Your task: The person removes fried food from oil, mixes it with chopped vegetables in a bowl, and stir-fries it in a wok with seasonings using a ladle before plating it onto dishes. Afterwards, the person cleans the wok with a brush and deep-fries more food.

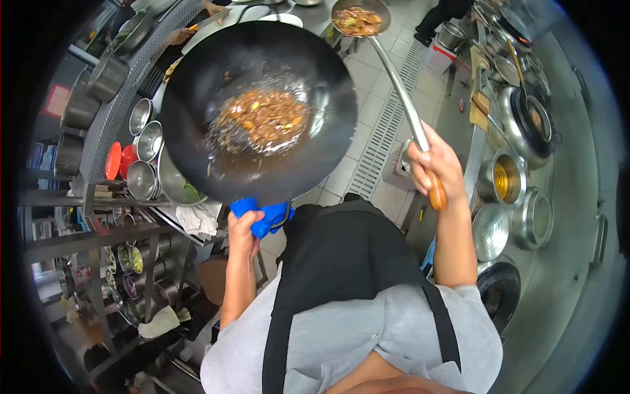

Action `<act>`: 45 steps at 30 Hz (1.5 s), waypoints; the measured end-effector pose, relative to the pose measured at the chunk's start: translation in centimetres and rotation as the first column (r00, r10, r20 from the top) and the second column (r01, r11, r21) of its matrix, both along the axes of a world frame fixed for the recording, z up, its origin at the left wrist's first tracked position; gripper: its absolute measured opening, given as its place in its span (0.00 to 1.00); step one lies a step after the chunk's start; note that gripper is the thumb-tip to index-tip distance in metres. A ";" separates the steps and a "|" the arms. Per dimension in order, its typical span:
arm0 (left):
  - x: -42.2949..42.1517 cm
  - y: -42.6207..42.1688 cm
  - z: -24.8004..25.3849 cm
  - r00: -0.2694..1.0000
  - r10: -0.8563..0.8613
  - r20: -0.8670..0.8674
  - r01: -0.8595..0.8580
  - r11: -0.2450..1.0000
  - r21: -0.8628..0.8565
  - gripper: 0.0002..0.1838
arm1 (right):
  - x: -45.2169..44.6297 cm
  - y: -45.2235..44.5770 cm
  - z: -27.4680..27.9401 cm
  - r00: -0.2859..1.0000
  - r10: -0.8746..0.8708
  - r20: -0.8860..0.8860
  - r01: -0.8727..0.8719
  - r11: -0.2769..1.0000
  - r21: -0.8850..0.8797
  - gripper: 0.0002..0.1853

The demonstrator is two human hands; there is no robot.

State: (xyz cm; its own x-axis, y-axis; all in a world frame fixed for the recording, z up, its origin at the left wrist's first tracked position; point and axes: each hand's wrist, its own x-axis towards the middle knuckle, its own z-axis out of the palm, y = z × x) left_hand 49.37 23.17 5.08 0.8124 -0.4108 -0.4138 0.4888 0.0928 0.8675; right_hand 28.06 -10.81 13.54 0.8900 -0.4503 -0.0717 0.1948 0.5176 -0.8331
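Holds a broad, dark wok (187, 118) in the air, with glossy brown food (266, 118) and thin sauce in its middle; grips a blue cloth (262, 220) at the near rim with a closed left hand (243, 231); wraps a closed right hand (436, 167) around the wooden grip of a long metal ladle (396, 75), heaped with similar food beyond the wok's far right rim.

Stands over a tiled floor (362, 84) with a slotted drain (384, 138), between steel bowls (150, 141) and a white towel (197, 220) to the left, and cookware, including a pot of yellow liquid (503, 178), to the right; shares the room with a dark-clad person (441, 18) at the far end.

Tips the wok's open face toward the camera, round and without a clear long axis; points the ladle's bowl away from the body, slanting leftward from the grip.
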 end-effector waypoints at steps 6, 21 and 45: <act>-3.6 -0.8 -0.8 0.943 0.332 0.031 -0.331 0.943 -0.046 0.20 | 13.3 -11.4 -4.5 0.984 0.145 -0.100 -0.158 0.977 -0.141 0.37; -11.5 -13.5 -1.0 0.640 0.767 -0.049 -0.768 0.636 -0.069 0.18 | 29.8 -26.5 -11.9 0.877 0.267 -0.400 -0.451 0.747 -0.489 0.43; -4.6 -15.1 -1.9 0.821 0.567 -0.072 -0.571 0.819 -0.062 0.22 | 24.2 -24.1 -7.5 0.956 0.271 -0.116 -0.291 0.932 -0.215 0.40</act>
